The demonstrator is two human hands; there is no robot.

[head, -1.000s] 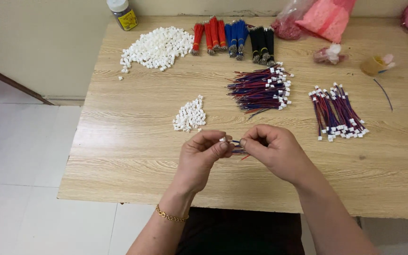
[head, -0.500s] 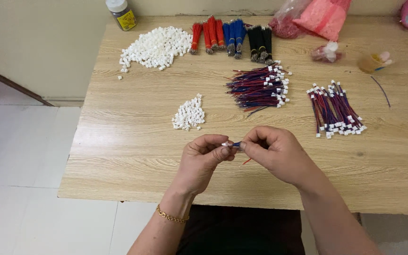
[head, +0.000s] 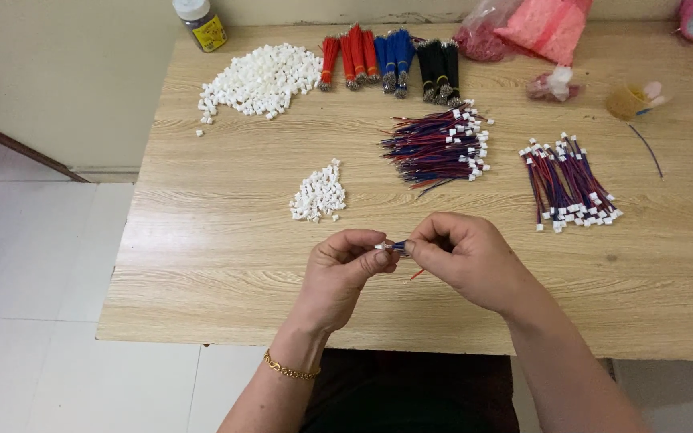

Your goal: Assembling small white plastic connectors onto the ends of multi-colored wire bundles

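- Left hand (head: 345, 273) pinches a white plug (head: 382, 246) between thumb and forefinger.
- Right hand (head: 468, 261) pinches the wires (head: 401, 247) at the plug, fingers pressed together; a red end (head: 416, 275) pokes out below.
- Both are held above the desk (head: 202, 240), near its 6 o'clock edge.
- Small plug pile (head: 318, 194) lies at 11 o'clock from the hands; wire bundle (head: 436, 144) at 12; second bundle (head: 567, 184) at 2.

Home assembly workbench: wooden table (head: 202, 265), wire bundles (head: 435, 144), connector piles (head: 262, 76).
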